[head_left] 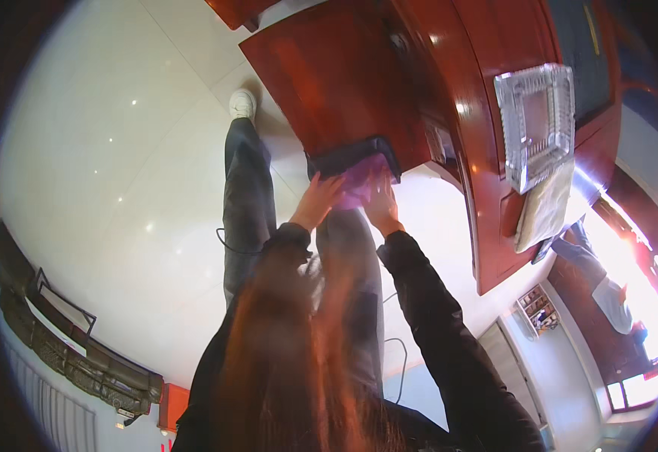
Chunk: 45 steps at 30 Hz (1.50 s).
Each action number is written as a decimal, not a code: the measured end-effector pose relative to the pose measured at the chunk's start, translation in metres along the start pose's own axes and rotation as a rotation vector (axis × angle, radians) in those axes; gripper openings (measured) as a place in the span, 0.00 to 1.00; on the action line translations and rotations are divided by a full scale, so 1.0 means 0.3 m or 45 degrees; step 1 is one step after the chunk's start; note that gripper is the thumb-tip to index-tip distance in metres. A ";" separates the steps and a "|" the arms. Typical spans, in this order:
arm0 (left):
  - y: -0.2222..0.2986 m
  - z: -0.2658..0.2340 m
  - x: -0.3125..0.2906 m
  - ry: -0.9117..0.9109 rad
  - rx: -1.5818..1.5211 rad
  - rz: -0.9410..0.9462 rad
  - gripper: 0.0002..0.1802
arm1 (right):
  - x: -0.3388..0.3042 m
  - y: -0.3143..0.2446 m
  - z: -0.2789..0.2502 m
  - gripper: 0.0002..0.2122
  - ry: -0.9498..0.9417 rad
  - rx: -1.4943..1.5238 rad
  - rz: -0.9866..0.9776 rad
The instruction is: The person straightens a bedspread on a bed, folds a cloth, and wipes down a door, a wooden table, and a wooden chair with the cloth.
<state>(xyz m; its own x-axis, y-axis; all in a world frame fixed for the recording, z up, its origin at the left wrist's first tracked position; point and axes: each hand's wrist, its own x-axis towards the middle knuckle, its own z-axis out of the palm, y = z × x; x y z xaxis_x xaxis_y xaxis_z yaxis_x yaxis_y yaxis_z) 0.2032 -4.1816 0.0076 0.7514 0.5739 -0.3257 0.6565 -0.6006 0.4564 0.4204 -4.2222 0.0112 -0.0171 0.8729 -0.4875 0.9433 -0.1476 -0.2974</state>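
A thin, crumpled purple plastic bag (357, 183) lies over the near side of a black open-topped container (350, 155), at the near edge of the red-brown wooden surface. My left hand (318, 200) grips the bag's left side, its fingers reaching onto the film. On the opposite side my right hand (380, 202) has hold of the bag, fingers pointing away from me. The container's inside and lower part are mostly hidden by the bag and my hands.
Right of the hands rises a red-brown wooden desk (487, 45), bearing a clear glass ashtray (536, 124) and a folded pale cloth (543, 211). A black sofa (73, 339) stands at lower left. Dark cables (403, 361) hang near my legs. Bright windows show at right.
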 end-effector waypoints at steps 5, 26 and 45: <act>-0.285 -0.109 0.064 0.086 0.090 0.082 0.30 | 0.268 -0.143 -0.081 0.35 -0.008 -0.045 -0.016; -0.727 -0.527 0.503 -0.162 0.387 -0.285 0.44 | 1.098 -0.379 -0.384 0.37 0.111 -0.296 0.068; 0.090 0.069 0.269 0.266 0.135 -0.264 0.19 | -0.021 -0.063 0.189 0.34 0.279 0.756 0.436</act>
<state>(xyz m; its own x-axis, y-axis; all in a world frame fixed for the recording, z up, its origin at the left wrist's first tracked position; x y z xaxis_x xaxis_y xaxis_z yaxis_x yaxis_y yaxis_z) 0.2829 -4.1630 -0.0233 0.5783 0.7855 -0.2203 0.8057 -0.5075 0.3055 0.3839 -4.2512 -0.0266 0.3735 0.7963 -0.4758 0.5428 -0.6036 -0.5840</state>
